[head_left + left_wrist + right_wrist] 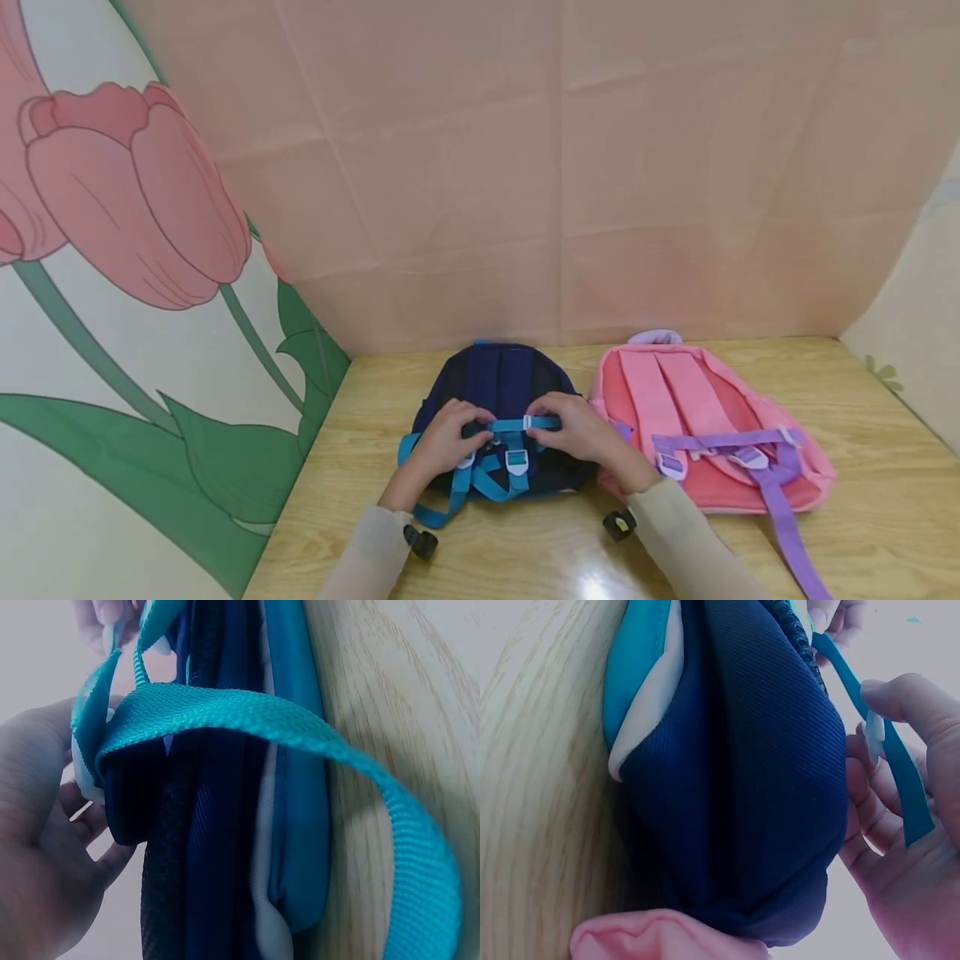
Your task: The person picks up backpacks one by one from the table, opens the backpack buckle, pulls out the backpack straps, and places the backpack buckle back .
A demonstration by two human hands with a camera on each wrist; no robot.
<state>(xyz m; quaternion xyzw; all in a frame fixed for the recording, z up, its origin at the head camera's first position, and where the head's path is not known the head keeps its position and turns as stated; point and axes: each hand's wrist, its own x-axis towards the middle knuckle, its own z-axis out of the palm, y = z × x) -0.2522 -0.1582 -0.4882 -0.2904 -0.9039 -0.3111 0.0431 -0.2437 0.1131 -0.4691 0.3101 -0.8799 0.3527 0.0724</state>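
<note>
A navy backpack point(498, 375) lies with its shoulder straps up on the table. Across it, between both hands, a blue chest strap point(506, 426) is held taut. My left hand point(453, 433) pinches this strap's left end. At its right end my right hand point(573, 425) has thumb and fingers on a white buckle point(874, 735), with the strap's tail running along the palm. Blue webbing point(247, 716) loops past the left hand in the left wrist view. A white adjuster point(517, 462) sits on a lower strap. The left fingertips are partly hidden.
A pink backpack point(712, 400) with purple straps point(783, 517) lies close on the right, against the navy one. The wooden table point(315, 517) meets a draped brown backdrop point(562, 208) behind. A tulip-patterned wall point(135, 192) stands at the left.
</note>
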